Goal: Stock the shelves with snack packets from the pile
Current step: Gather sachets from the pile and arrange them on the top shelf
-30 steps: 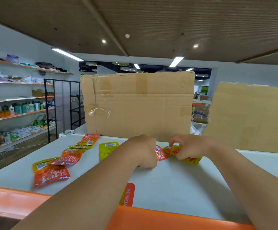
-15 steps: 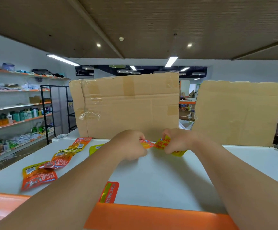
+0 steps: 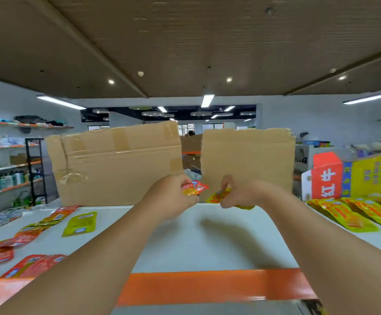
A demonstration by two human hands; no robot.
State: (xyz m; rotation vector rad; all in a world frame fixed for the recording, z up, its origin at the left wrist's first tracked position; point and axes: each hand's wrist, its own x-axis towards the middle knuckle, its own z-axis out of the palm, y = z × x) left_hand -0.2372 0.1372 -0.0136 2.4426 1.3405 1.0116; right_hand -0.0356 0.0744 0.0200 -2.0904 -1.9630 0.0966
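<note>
Head view: loose red packets (image 3: 32, 266) lie on the near left of the white shelf (image 3: 207, 242). Over the shelf's far middle, the left hand (image 3: 171, 198) pinches a red-orange packet (image 3: 195, 188) and the right hand (image 3: 239, 194) grips a yellow packet (image 3: 216, 197), the two packets apart. Cardboard sheets (image 3: 116, 167) stand along the shelf's back edge.

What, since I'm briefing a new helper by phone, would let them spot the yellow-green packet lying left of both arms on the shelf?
Find the big taped cardboard box standing at the back left of the white shelf. Just in front of it lies the yellow-green packet, flat. It lies alone, while the packets to its left are red and orange and overlap.
</note>
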